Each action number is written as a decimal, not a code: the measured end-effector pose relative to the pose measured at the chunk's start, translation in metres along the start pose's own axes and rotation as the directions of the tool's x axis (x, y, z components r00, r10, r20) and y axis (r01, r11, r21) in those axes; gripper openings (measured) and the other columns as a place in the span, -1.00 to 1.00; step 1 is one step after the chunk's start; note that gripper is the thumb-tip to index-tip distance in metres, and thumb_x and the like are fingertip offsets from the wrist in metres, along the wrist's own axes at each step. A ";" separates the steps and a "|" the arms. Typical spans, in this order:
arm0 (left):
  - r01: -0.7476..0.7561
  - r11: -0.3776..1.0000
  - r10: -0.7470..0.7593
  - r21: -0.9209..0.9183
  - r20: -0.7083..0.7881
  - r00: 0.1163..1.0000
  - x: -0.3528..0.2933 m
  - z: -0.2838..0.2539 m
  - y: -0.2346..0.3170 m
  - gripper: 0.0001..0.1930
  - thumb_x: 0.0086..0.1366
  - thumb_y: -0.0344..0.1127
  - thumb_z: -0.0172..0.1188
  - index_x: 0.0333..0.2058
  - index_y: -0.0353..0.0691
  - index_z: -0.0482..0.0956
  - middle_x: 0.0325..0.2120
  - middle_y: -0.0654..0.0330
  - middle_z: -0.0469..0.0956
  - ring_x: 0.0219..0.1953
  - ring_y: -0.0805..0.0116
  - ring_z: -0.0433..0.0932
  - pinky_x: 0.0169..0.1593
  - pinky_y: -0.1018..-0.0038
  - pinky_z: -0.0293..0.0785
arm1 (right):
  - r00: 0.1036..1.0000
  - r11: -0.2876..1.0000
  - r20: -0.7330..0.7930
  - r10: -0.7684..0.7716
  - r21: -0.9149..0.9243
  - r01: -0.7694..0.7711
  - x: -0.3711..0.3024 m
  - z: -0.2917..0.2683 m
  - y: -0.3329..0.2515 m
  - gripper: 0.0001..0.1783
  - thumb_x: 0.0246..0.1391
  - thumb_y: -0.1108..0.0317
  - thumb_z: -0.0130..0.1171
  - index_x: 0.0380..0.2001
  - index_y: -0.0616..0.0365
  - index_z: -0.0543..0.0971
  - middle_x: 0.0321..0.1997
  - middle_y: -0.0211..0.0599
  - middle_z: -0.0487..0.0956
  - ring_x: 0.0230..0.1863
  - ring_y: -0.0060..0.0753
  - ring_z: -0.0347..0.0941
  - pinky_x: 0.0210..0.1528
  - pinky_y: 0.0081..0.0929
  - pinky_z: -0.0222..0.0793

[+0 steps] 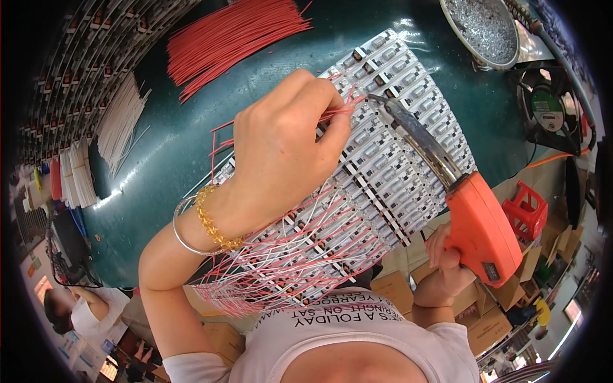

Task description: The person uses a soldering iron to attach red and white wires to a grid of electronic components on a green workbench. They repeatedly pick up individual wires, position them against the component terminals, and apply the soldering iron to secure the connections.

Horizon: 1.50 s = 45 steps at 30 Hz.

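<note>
My left hand (284, 131) is closed in a pinch on several thin red wires (355, 100), whose tails stick out behind the wrist. Its fingers are over the far part of a wide array of small grey modules (415, 137) set in rows. In my right hand (447, 265) is an orange soldering gun (486, 226). Its metal nozzle reaches up and left, and the tip is close to the wire ends in my left fingers; whether it touches them I cannot tell. Red and white wires (300, 246) hang from the near rows of modules, toward my body.
On the green table (159, 210) lie a bundle of red wires (236, 38) and bundles of white wires (118, 121). A round dish of silvery scraps (482, 29) and a black fan (546, 108) are at the right. Beyond are a red stool (527, 210), cardboard boxes (488, 329) and another person (96, 313).
</note>
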State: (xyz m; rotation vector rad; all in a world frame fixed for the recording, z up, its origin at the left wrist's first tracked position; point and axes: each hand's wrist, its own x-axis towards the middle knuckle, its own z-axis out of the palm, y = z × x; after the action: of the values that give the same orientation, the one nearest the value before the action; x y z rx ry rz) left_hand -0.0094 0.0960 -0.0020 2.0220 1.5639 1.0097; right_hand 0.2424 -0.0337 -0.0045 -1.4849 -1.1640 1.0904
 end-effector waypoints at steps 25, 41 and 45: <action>-0.181 0.983 0.181 -0.012 0.008 0.983 -0.004 0.004 0.002 -0.92 0.04 -0.58 0.32 -0.46 -0.33 0.61 -0.38 0.18 0.49 -0.56 0.48 0.47 -0.53 0.59 0.36 | 0.995 0.994 -0.084 -0.046 0.099 0.054 -0.004 -0.003 0.010 -0.10 0.01 -0.24 0.22 0.00 0.49 0.32 -0.78 -0.52 0.31 -0.81 -0.65 0.20 -0.69 -0.64 0.18; -0.190 0.982 0.190 0.014 -0.001 0.982 -0.002 0.008 0.001 -0.90 0.02 -0.56 0.34 -0.48 -0.29 0.59 -0.43 0.18 0.48 -0.57 0.42 0.46 -0.54 0.55 0.35 | 0.993 0.991 0.025 -0.116 0.062 0.114 -0.005 -0.004 0.003 -0.17 0.05 -0.17 0.23 0.03 0.45 0.31 -0.77 -0.52 0.33 -0.78 -0.64 0.20 -0.66 -0.61 0.16; -0.193 0.981 0.193 0.014 -0.010 0.981 -0.003 0.008 0.001 -0.91 0.02 -0.54 0.34 -0.48 -0.29 0.59 -0.43 0.18 0.48 -0.57 0.41 0.47 -0.53 0.53 0.35 | 0.997 0.979 -0.019 -0.081 0.188 0.083 -0.004 -0.001 0.010 -0.14 0.06 -0.18 0.21 0.06 0.47 0.30 -0.78 -0.53 0.32 -0.79 -0.65 0.19 -0.67 -0.62 0.15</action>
State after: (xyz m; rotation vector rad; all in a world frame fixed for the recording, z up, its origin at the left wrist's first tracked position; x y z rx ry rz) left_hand -0.0033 0.0943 -0.0076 2.2145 1.4034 1.0848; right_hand 0.2441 -0.0394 -0.0139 -1.2842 -1.0741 1.1025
